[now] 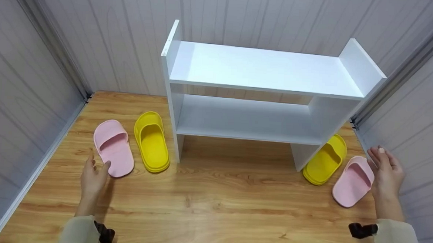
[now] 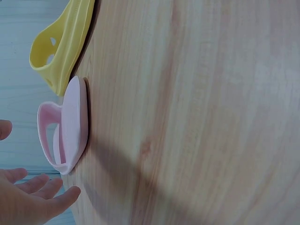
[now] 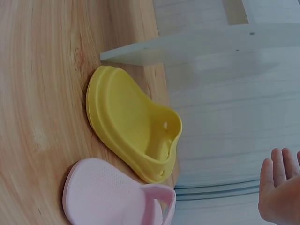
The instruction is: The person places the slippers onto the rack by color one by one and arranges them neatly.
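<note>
On the left of the wooden floor lies a pink slipper [image 1: 120, 157], with a yellow slipper [image 1: 152, 144] just to its right. My left hand [image 1: 94, 176] hovers beside the pink one, thumb and fingers spread, holding nothing; the left wrist view shows a gap between the fingers [image 2: 49, 190] and that pink slipper [image 2: 72, 122]. Across the floor, another yellow slipper [image 1: 323, 162] sits partly behind the shelf's right side, next to a second pink slipper [image 1: 352, 184]. My right hand [image 1: 387, 175] is raised to the right of that pink slipper, fingers extended and nothing held.
A white two-tier shelf [image 1: 250, 117] stands between the two pairs, near the back wall [image 1: 132, 39]. Its boards hold nothing. Panelled walls [image 1: 21, 100] rise at left and right. Wooden floor [image 1: 215, 206] stretches in front of the shelf.
</note>
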Demonstrator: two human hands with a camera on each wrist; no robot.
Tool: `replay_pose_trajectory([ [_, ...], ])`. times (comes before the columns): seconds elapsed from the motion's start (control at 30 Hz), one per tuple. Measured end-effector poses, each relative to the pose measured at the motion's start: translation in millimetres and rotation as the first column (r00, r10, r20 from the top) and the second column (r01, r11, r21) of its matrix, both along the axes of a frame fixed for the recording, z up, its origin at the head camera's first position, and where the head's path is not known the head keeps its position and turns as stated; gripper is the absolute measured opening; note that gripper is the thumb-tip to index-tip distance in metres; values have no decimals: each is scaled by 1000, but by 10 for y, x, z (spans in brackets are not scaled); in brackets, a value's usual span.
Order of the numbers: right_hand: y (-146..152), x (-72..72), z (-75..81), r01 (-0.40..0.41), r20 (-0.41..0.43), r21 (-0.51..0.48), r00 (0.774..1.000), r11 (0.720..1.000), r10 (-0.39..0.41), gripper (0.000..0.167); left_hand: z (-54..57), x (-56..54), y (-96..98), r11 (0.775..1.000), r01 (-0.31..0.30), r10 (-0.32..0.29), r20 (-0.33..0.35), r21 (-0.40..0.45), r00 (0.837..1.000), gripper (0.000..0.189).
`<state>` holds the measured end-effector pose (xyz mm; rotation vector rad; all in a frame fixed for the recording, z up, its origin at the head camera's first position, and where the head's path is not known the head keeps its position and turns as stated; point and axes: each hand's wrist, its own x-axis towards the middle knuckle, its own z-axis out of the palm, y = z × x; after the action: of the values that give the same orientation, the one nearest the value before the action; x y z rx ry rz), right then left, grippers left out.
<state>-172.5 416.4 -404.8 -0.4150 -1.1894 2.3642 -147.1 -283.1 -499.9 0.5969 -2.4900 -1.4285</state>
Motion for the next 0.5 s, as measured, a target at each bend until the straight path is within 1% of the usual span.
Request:
replay_pose_trajectory([
  [0.17, -110, -46, 62, 12, -3, 20, 1000, 1000, -11, 22, -20, 2, -2, 1000, -3, 3, 60, -13, 998, 67],
  [0.33, -232, -97, 150, 15, -22, 61, 1000, 998, -13, 23, -22, -11, 16, 1000, -13, 13, 104, -5, 995, 71],
  [0.5, -342, -151, 251, -6, -36, 91, 999, 996, 9, 23, -38, -35, 35, 1000, -25, 27, 136, -18, 990, 75],
])
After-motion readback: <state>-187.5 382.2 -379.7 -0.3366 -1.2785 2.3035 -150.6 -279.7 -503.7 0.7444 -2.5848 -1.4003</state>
